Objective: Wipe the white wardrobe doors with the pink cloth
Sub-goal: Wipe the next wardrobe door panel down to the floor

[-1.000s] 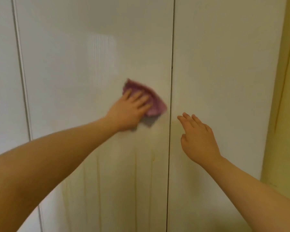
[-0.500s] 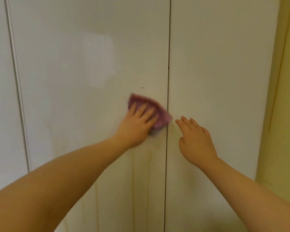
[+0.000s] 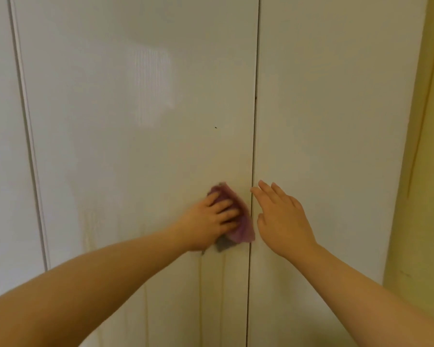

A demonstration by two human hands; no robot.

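Note:
Two white wardrobe doors fill the view, the left door (image 3: 135,146) and the right door (image 3: 336,121), split by a thin vertical gap. My left hand (image 3: 211,219) presses the pink cloth (image 3: 241,226) flat against the left door, right beside the gap; its fingers lie spread over the cloth. The cloth's right edge reaches the gap. My right hand (image 3: 281,216) rests with straight fingers on the right door, just across the gap, holding nothing.
A further white panel (image 3: 0,171) stands at the far left behind a vertical seam. A yellow wall (image 3: 431,196) borders the wardrobe on the right. A small dark speck (image 3: 215,127) marks the left door above the cloth. Faint vertical streaks run down below my left hand.
My left hand has slid the cloth downward along the left door near the gap. My right hand has stayed beside it on the right door, drifting lower in the view.

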